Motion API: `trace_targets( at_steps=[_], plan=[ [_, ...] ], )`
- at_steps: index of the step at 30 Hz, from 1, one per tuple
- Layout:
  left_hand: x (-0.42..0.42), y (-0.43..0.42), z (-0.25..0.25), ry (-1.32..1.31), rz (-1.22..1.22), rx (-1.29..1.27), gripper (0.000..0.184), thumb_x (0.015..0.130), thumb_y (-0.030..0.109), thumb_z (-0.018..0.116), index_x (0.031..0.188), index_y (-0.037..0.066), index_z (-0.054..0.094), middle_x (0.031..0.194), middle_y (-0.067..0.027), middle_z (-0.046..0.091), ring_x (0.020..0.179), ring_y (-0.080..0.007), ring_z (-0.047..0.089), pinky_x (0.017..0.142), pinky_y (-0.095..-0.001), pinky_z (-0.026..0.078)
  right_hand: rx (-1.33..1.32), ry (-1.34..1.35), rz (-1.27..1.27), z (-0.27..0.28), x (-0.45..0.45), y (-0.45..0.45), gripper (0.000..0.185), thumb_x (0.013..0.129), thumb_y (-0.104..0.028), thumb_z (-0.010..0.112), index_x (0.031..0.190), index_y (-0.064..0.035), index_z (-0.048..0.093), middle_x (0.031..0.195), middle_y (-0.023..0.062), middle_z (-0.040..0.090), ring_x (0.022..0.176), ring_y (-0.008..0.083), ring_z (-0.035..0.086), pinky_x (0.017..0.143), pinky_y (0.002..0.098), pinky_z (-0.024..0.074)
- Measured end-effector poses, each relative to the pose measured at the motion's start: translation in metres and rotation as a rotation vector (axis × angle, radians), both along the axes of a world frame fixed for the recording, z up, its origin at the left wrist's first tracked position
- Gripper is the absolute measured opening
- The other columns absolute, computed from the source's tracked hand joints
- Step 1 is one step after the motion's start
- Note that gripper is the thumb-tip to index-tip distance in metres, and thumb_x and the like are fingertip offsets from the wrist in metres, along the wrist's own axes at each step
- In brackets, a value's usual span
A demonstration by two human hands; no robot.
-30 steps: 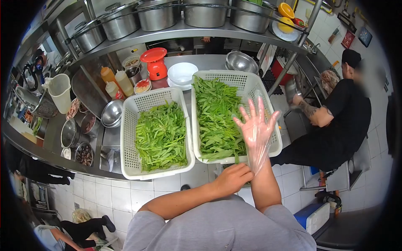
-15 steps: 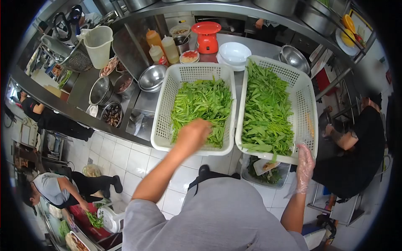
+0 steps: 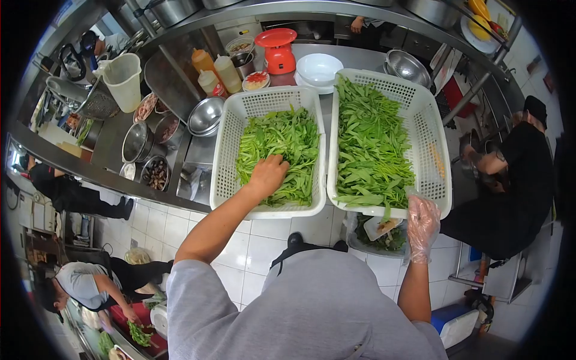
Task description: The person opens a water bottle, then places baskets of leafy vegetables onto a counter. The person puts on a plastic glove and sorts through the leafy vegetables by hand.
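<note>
Remotely, I observe a white tiled floor (image 3: 259,239), a grey metal table (image 3: 359,57) and a metal shelf (image 3: 312,11) spanning above it.

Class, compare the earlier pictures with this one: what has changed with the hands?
The left hand has let go of the glove and moved left onto the greens in the left basket. The gloved right hand, earlier raised with fingers spread, has come down to the near right corner of the right basket. Both baskets still stand side by side, holding greens.

I wear a grey shirt (image 3: 324,300), clear glove (image 3: 423,222); baskets (image 3: 427,129) are white, hole-patterned; leaves (image 3: 373,144) green, scale (image 3: 279,60) red, bowl (image 3: 319,70) white.
</note>
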State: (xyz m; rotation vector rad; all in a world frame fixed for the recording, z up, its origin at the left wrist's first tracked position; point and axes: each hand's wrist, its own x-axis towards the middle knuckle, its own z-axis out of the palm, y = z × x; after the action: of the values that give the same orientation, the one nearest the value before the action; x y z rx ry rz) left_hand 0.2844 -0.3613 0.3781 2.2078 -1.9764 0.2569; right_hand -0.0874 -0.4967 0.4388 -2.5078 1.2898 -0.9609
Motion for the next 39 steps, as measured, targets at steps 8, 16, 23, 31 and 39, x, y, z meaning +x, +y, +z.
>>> trace_targets(
  at_steps=[8, 16, 23, 31, 39],
  plan=[
    [0.005, 0.006, 0.064, 1.196, 0.192, -0.313, 0.015, 0.089, 0.015, 0.057, 0.094, 0.001, 0.056, 0.076, -0.0044, 0.062, 0.071, -0.0128, 0.058, 0.066, -0.0254, 0.044, -0.018, -0.041, -0.006, -0.002, 0.0, 0.0, 0.01, 0.083, -0.013, 0.06, 0.087, -0.0056, 0.065, 0.086, 0.0061, 0.064, 0.086, 0.0234, 0.058, 0.085, 0.0362, 0.0398],
    [-0.007, 0.009, 0.057, 1.63, 0.383, -0.403, 0.021, 0.092, 0.021, 0.054, 0.101, 0.003, 0.06, 0.083, -0.0011, 0.062, 0.078, -0.01, 0.062, 0.058, -0.0208, 0.047, -0.022, -0.025, -0.029, -0.006, 0.002, -0.002, 0.011, 0.083, -0.014, 0.059, 0.086, -0.005, 0.065, 0.086, 0.0065, 0.064, 0.086, 0.0239, 0.058, 0.085, 0.0365, 0.0393],
    [-0.017, 0.007, 0.058, 1.57, 0.398, -0.395, 0.017, 0.094, 0.02, 0.049, 0.103, 0.008, 0.057, 0.084, -0.0005, 0.061, 0.071, -0.0058, 0.056, 0.049, -0.0215, 0.047, 0.378, -0.444, -0.028, 0.006, 0.014, 0.001, 0.011, 0.083, -0.007, 0.058, 0.091, -0.0029, 0.064, 0.097, 0.0114, 0.063, 0.093, 0.0238, 0.059, 0.086, 0.0364, 0.0429],
    [-0.039, 0.0, 0.072, 1.491, 0.27, -0.379, 0.01, 0.094, 0.017, 0.047, 0.097, 0.008, 0.05, 0.08, -0.0034, 0.067, 0.049, -0.001, 0.035, 0.043, -0.0176, 0.029, -0.033, -0.235, 0.562, 0.085, 0.124, 0.023, 0.021, 0.074, -0.009, 0.067, 0.094, -0.0094, 0.066, 0.106, 0.0065, 0.06, 0.101, 0.0263, 0.057, 0.089, 0.0347, 0.0461],
    [-0.05, 0.006, 0.081, 1.536, 0.154, -0.372, 0.015, 0.091, 0.013, 0.053, 0.103, 0.004, 0.049, 0.081, -0.0058, 0.067, 0.056, -0.0025, 0.044, 0.051, -0.0189, 0.036, -0.305, 0.079, 0.706, 0.061, 0.202, 0.004, 0.016, 0.075, -0.019, 0.064, 0.09, -0.0133, 0.067, 0.121, 0.0062, 0.054, 0.122, 0.031, 0.041, 0.102, 0.0475, 0.0322]
  ],
)
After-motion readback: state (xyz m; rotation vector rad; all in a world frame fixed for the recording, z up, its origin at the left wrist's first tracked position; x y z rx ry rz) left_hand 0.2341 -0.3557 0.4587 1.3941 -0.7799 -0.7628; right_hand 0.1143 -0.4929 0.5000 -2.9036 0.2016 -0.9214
